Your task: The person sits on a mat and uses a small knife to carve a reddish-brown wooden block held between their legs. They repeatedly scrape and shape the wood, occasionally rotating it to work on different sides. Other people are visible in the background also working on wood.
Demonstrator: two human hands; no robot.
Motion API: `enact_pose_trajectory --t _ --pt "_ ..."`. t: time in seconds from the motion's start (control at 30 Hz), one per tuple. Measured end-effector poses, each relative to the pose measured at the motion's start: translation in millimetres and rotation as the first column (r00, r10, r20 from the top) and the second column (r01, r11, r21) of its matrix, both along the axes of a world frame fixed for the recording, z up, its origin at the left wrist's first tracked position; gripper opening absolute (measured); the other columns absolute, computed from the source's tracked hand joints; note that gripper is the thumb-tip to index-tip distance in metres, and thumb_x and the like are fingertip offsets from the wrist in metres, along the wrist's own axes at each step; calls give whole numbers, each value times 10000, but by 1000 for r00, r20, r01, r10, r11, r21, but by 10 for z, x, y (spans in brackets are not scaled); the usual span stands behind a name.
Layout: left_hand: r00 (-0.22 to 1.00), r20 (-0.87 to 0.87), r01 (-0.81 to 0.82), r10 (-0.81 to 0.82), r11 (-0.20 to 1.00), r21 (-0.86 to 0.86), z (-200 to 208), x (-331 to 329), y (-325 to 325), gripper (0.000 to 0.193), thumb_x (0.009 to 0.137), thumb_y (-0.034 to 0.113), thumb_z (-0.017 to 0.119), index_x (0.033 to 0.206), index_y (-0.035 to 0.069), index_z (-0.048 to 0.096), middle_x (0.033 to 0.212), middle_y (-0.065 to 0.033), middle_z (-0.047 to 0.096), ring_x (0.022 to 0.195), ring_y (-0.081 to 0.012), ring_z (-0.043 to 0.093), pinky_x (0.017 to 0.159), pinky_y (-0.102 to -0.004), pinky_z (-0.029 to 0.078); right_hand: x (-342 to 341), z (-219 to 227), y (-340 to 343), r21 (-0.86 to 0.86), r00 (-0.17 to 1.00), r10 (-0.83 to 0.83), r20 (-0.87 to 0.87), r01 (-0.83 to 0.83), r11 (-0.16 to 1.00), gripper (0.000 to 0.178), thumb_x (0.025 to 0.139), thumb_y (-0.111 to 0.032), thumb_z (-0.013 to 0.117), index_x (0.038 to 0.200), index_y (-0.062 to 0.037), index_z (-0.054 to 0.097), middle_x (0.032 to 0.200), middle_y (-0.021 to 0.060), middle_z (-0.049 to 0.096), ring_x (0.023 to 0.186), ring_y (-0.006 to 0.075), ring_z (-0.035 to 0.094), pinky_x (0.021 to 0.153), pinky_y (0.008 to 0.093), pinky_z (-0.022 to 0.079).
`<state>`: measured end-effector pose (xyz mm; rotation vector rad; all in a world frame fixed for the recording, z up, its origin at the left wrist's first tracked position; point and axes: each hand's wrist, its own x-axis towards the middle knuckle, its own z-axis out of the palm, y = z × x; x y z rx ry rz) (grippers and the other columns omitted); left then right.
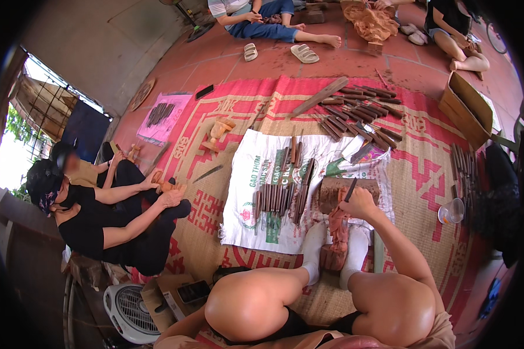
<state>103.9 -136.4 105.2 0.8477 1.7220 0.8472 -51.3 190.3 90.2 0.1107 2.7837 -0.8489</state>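
My right hand [360,203] is closed round a dark, narrow carving tool [351,189] whose end points up and away from me. It is over the near edge of a brown wooden block [330,195]. A reddish carved wooden piece [339,232] stands between my white-socked feet, just below that hand. Only my left forearm shows at the lower left, and the hand itself is out of sight. A row of dark-handled carving tools [273,199] lies left of the block on a white printed sack [239,224].
A pile of dark tools [361,107] lies on the patterned mat [215,192] beyond the sack. More tools [464,168] and a plastic cup [451,211] are at right. A cardboard box [466,110] stands behind them. A fan [133,311] sits lower left, near a co-worker [110,227] handling wood.
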Motion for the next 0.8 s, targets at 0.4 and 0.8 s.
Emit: enact_pose_trajectory --t 0.4,0.8 --pt "1000 -21 7 -9 997 -80 184 -233 -530 216 845 122 628 1039 51 566 940 -102 564 836 -282 608 718 -381 493 -17 -111 9 56 1000 -6 -28 8 998 204 696 -253 604 757 -68 665 774 217 658 768 405 647 725 480 522" --pt "751 -441 -418 492 871 259 -1029 -855 684 244 821 110 643 1043 52 560 955 -110 540 863 -296 598 725 -396 488 44 -56 94 -100 997 9 -77 -17 995 231 705 -262 607 675 -33 619 697 187 636 704 394 631 642 476 507"
